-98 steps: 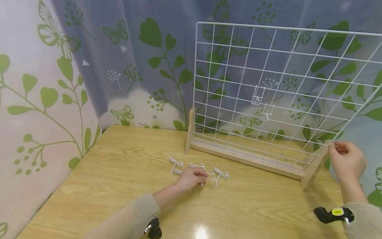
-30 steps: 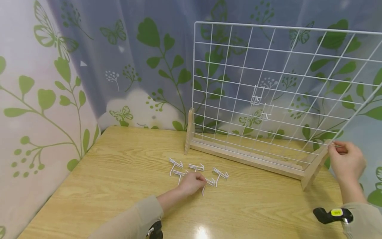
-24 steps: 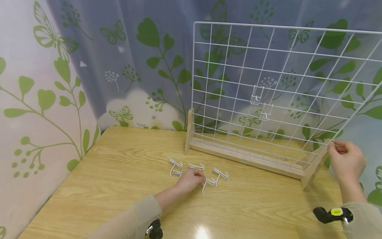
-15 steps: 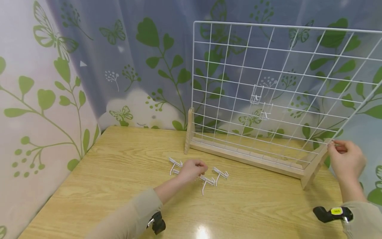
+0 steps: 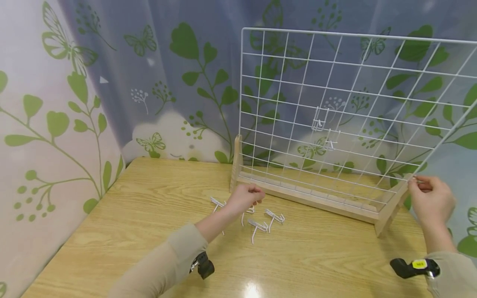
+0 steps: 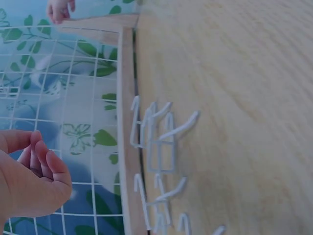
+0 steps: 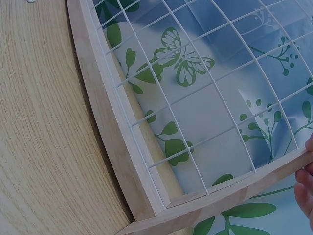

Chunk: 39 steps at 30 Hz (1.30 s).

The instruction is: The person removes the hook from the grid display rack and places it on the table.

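My left hand (image 5: 246, 196) hovers over the table in front of the wooden stand (image 5: 316, 201). In the left wrist view, its fingers are loosely bent, thumb and fingertip close together with nothing between them. Below it lie several white wire hooks (image 5: 258, 227), partly hidden by the hand and forearm in the head view. My right hand (image 5: 432, 203) pinches the upper end of the stand's right side piece, at the edge of the white wire grid (image 5: 357, 74). In the right wrist view, only its fingers (image 7: 304, 183) show, at the right edge.
Two hooks, an upper one (image 5: 318, 123) and a lower one (image 5: 331, 145), hang on the grid. The stand stands toward the back right of the wooden table (image 5: 167, 182). A patterned curtain (image 5: 208, 82) hangs behind, and another printed sheet (image 5: 56, 157) is on the left.
My left hand has left a hook lying at the front of the group, then moved up and away toward the stand. The right hand stays at the side piece.
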### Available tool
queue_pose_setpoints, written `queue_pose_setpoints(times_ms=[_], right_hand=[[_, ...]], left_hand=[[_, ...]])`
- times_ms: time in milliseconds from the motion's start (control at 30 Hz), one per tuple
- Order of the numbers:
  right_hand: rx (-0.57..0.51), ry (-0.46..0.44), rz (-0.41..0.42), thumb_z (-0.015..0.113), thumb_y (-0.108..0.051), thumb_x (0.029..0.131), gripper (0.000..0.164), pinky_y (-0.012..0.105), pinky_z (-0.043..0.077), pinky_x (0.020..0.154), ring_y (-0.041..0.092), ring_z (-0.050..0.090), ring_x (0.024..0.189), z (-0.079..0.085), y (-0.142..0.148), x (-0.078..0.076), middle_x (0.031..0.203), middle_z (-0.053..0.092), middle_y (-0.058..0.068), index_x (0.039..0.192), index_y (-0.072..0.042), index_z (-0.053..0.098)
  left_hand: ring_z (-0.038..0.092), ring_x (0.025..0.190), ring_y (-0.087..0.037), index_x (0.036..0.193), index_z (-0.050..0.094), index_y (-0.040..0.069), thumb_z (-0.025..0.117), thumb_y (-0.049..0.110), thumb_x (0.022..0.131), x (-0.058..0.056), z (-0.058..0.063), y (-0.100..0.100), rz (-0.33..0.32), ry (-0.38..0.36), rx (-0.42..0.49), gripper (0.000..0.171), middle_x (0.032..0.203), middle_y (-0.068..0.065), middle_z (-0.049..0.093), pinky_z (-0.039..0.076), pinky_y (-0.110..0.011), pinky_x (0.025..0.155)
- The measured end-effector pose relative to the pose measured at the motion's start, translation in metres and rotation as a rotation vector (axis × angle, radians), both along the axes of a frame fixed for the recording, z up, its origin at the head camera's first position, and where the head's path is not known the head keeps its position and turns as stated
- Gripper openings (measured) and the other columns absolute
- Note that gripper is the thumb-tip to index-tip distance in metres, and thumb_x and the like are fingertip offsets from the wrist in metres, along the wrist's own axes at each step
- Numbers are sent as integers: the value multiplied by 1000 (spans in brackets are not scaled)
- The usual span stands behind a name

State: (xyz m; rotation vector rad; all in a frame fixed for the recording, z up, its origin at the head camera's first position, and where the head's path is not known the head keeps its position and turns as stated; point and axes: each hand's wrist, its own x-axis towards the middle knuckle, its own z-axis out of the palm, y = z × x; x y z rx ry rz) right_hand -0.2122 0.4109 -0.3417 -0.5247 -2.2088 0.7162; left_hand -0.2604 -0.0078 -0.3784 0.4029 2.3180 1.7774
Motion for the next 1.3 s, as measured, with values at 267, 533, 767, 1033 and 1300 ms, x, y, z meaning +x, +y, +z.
queue_pose_setpoints(times_ms=[267,533,767,1033,1300], right_hand=[[-16,-21,-10,52,-22,89,34,18,24,64,-19,27,60,-1,4,0,65,30,-35,112,1,63],[-16,-26,-12,52,-22,89,34,18,24,65,-20,27,60,-1,3,1,65,30,-34,112,0,63],[-15,-21,-13,52,-22,90,34,18,25,65,-20,27,60,0,2,2,66,30,-33,112,1,63],[-48,-38,-10,52,-22,89,36,17,25,66,-18,28,61,2,1,2,68,32,-32,114,2,62],[-129,-65,14,55,-24,89,39,14,28,64,-18,34,61,5,4,0,65,35,-35,115,3,61]], left_hand=[[48,65,-10,103,64,-3,60,12,90,-8,17,6,-5,7,27,20,78,-5,62,42,-21,60],[53,71,-14,106,64,-2,59,11,90,-14,34,17,-17,-7,70,21,90,-15,65,45,-21,64],[51,66,-11,105,64,-3,59,9,90,-23,50,27,-21,14,128,19,88,-17,65,44,-21,61],[52,70,-14,107,63,-3,60,11,90,-28,72,37,-42,51,148,22,91,-18,65,44,-21,62],[54,72,-14,106,65,0,60,11,91,-31,88,42,-52,39,129,20,83,-5,64,45,-20,62]])
